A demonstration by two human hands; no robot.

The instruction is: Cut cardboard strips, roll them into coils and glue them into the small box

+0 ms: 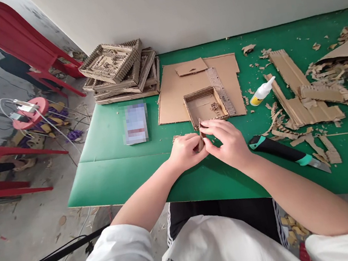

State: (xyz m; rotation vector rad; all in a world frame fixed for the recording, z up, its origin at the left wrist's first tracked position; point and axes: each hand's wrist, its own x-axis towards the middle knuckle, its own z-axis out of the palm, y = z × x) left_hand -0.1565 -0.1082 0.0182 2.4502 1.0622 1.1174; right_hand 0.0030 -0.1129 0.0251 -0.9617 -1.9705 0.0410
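Observation:
Between my two hands is a narrow cardboard strip, held upright near the table's front edge. My left hand is closed around its lower part. The thumb and fingers of my right hand pinch it from the other side. Just beyond my fingers lies a small open cardboard box, with a little curled bit of cardboard inside. Another cardboard piece shows partly behind my left hand. Under the box is a flat cardboard sheet, with a clear ruler on it.
Stacked cardboard trays stand at the back left, near a blurred-out phone-like rectangle. To the right are a glue bottle, a utility knife with its blade out, and cardboard scraps. Red chairs stand left of the green table.

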